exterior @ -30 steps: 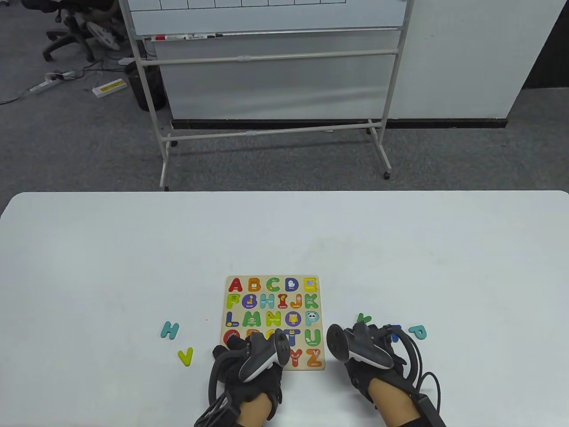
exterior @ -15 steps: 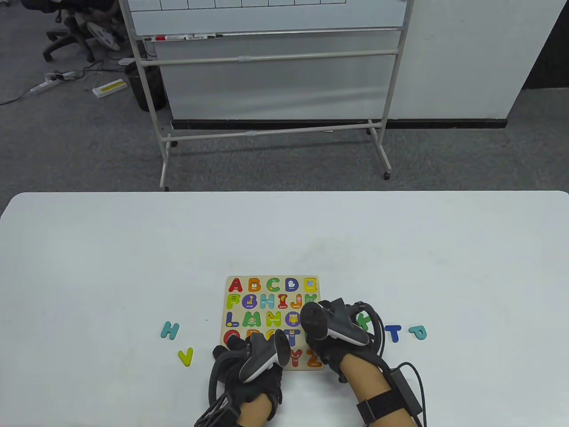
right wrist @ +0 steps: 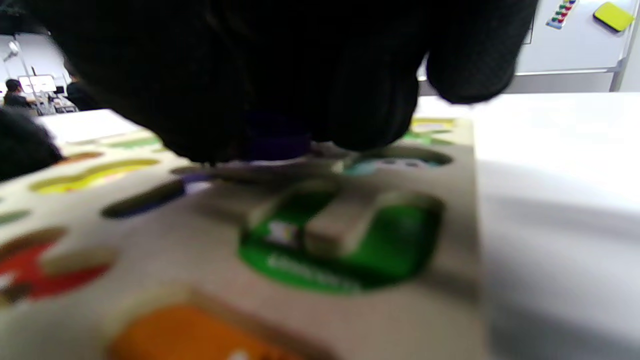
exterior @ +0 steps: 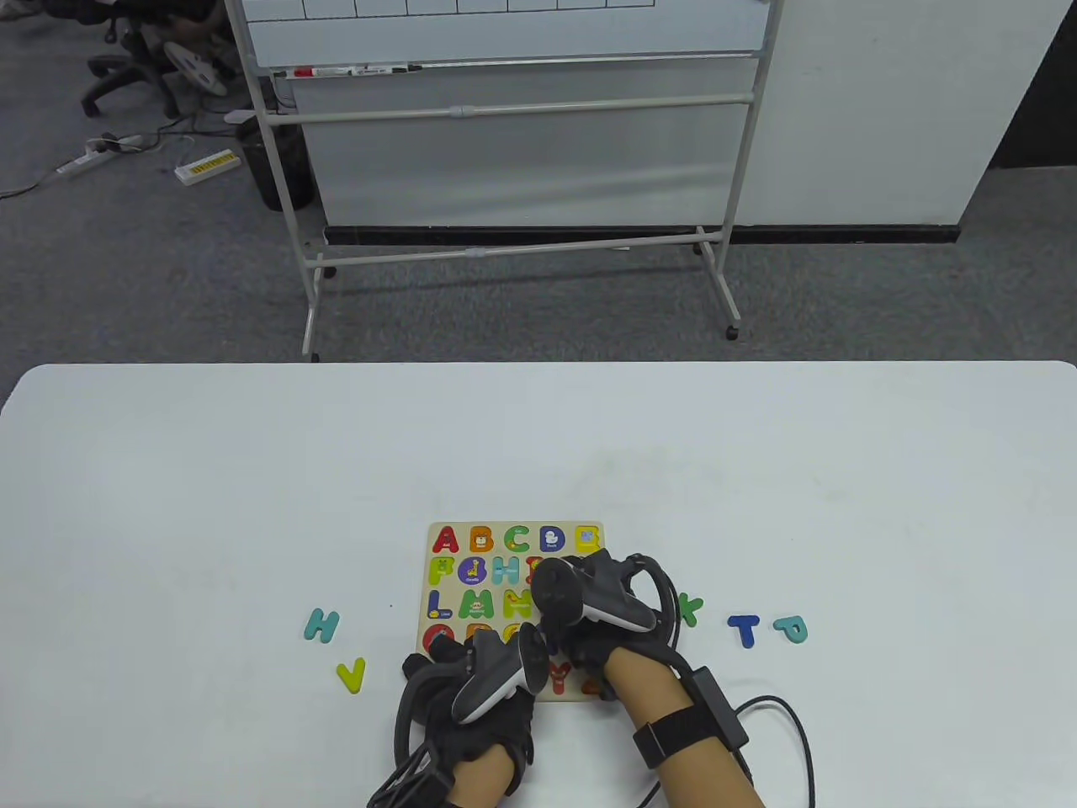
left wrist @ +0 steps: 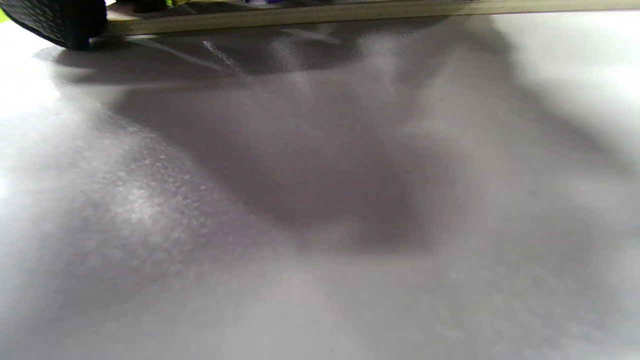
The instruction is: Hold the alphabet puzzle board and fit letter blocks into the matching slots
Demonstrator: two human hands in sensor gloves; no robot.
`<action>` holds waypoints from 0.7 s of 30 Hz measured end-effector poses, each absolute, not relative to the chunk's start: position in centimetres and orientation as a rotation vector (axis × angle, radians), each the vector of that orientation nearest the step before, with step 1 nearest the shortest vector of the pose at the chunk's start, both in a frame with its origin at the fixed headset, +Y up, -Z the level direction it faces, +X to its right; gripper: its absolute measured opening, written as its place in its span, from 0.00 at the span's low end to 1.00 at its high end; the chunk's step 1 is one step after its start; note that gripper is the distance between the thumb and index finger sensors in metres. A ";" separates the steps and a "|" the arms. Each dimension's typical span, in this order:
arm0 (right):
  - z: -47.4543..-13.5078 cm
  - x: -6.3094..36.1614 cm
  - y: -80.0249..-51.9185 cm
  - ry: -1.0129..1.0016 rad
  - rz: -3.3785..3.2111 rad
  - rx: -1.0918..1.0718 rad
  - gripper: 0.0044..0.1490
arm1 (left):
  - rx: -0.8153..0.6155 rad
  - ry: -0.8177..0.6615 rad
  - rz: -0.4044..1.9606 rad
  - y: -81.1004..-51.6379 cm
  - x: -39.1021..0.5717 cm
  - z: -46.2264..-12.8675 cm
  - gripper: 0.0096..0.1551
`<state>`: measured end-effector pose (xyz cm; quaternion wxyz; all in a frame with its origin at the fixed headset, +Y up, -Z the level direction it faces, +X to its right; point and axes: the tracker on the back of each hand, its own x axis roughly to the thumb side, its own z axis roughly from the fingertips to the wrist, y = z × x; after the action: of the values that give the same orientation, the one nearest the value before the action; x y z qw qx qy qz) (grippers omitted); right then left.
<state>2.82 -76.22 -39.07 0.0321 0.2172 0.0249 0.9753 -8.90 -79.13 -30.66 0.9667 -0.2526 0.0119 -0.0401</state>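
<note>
Office: whiteboard [exterior: 505, 109], swivel chair [exterior: 126, 59]

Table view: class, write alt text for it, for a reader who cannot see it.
Two black-gloved hands work over a square wooden alphabet puzzle board on a white table: the left hand rests on its near left corner, the right hand reaches over its right side. Loose letters lie beside the board: teal H, yellow V, green K, blue T, teal P.

A big whiteboard on wheels [exterior: 505, 126] stands on the grey floor at 12 o'clock from the white table [exterior: 252, 471]. Markers [exterior: 353, 70] lie on its tray. At 11 o'clock are a black office chair [exterior: 135, 50], a power strip [exterior: 97, 151] and a dark bin [exterior: 273, 164].
</note>
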 end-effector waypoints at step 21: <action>-39.1 2.6 -76.1 0.059 3.011 0.676 0.36 | -0.515 0.022 -0.080 -79.1 -8.9 -30.6 0.51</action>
<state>2.62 -76.14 -39.06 0.0276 0.2188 0.0190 0.9752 -8.94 -79.11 -30.59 0.9662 -0.2547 0.0107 -0.0396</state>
